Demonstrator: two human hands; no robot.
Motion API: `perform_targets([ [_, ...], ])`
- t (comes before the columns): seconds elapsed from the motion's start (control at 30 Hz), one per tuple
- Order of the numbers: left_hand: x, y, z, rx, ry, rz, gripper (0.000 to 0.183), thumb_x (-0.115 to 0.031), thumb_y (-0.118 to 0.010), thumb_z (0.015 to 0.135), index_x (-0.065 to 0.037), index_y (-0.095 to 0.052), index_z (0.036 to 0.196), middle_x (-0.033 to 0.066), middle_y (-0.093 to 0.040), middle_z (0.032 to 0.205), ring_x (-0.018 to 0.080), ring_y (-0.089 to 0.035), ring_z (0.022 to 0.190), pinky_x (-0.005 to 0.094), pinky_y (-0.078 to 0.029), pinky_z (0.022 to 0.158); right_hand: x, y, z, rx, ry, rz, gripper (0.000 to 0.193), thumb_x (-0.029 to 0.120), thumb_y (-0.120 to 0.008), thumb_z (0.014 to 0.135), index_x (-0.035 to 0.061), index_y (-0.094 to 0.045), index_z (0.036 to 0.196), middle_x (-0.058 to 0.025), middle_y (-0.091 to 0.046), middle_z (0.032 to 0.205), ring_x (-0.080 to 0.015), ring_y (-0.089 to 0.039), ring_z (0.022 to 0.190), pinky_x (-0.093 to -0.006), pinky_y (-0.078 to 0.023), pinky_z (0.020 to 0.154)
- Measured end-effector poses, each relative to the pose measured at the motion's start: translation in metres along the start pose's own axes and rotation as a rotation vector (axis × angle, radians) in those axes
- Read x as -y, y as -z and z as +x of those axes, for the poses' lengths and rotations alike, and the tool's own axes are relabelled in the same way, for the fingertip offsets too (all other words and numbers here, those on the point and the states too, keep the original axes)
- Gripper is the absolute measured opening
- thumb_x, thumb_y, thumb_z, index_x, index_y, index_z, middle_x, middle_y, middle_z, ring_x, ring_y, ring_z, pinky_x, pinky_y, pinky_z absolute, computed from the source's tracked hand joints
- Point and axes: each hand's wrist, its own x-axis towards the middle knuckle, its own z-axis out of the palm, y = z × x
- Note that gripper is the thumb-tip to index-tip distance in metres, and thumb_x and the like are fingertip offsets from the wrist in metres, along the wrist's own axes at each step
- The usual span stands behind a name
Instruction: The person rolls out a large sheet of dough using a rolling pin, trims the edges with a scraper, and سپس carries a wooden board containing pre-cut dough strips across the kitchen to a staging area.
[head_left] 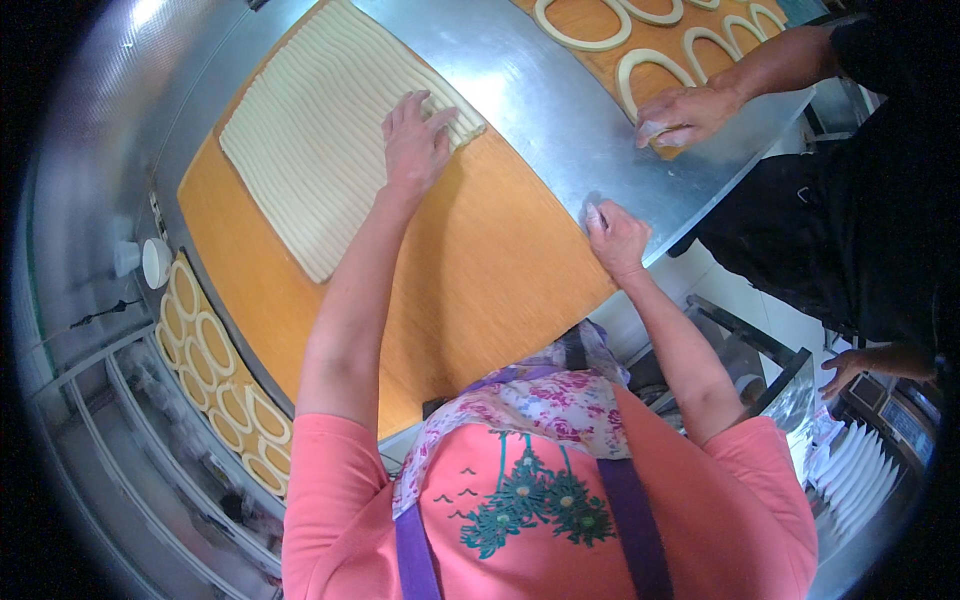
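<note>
My left hand (415, 145) lies with fingers spread on the right end of a set of pale dough strips (315, 130). The strips lie side by side, closely packed, on an orange-brown wooden board (490, 270). My right hand (618, 238) is closed, its fingers curled, beside the board's right edge at the rim of the steel table (540, 130). Whether anything is inside those fingers is hidden.
At right, a co-worker's hand (690, 115) works by dough rings (650, 75) on another board. More dough rings (215, 340) lie on a board at lower left, near a white cup (157, 263). A dark-framed rack (745, 340) stands below the table at right.
</note>
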Motion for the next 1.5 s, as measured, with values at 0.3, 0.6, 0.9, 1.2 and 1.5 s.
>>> perform_targets([
  [0.3, -0.01, 0.023, -0.015, -0.072, 0.081, -0.113, 0.033, -0.008, -0.057, 0.083, -0.014, -0.064, 0.115, 0.0178, -0.043, 0.133, 0.036, -0.038, 0.126, 0.0486, -0.03, 0.105, 0.002, 0.001, 0.001, 0.026, -0.01, -0.027, 0.023, 0.025, -0.061, 0.082, 0.0086, -0.051, 0.069, -0.0121, -0.06, 0.066, -0.0347, -0.059, 0.059, -0.0463, -0.043, 0.053],
  [0.6, -0.03, 0.1, -0.172, -0.279, 0.46, -0.24, 0.046, -0.006, -0.062, 0.081, -0.008, -0.055, 0.127, 0.0182, -0.044, 0.134, 0.0339, -0.04, 0.127, 0.0422, -0.033, 0.105, -0.001, -0.001, -0.001, -0.005, 0.003, -0.052, 0.023, 0.026, -0.06, 0.083, 0.0091, -0.053, 0.07, -0.0119, -0.061, 0.069, -0.036, -0.059, 0.061, -0.0477, -0.042, 0.056],
  [0.9, -0.033, 0.102, -0.313, -0.494, 0.884, -0.243, 0.013, -0.007, -0.069, 0.078, -0.003, -0.059, 0.085, 0.0165, -0.057, 0.117, 0.0311, -0.052, 0.114, 0.0405, -0.038, 0.098, 0.007, -0.004, -0.007, 0.052, -0.011, -0.172, 0.023, 0.031, -0.057, 0.084, 0.01, -0.055, 0.075, -0.0126, -0.064, 0.074, -0.0371, -0.061, 0.065, -0.0499, -0.045, 0.059],
  [1.2, -0.023, 0.075, -0.31, -0.428, 0.69, -0.469, 0.019, -0.014, -0.059, 0.086, 0.001, -0.064, 0.097, 0.0194, -0.058, 0.12, 0.0304, -0.056, 0.108, 0.0397, -0.043, 0.097, 0.031, -0.023, 0.029, 0.118, -0.021, 0.151, 0.022, 0.022, -0.059, 0.08, 0.0011, -0.067, 0.08, -0.0196, -0.065, 0.074, -0.0312, -0.062, 0.064, -0.0466, -0.048, 0.06],
  [1.5, -0.03, 0.037, -0.242, 0.204, 0.502, -0.691, 0.068, -0.042, -0.067, 0.081, -0.005, -0.044, 0.134, 0.0232, -0.046, 0.132, 0.0365, -0.047, 0.119, 0.0518, -0.039, 0.101, 0.327, 0.188, 0.002, 0.303, 1.19, 0.632, 0.037, 0.038, -0.06, 0.087, 0.0065, -0.058, 0.068, -0.0124, -0.061, 0.061, -0.0311, -0.058, 0.054, -0.0444, -0.041, 0.048],
])
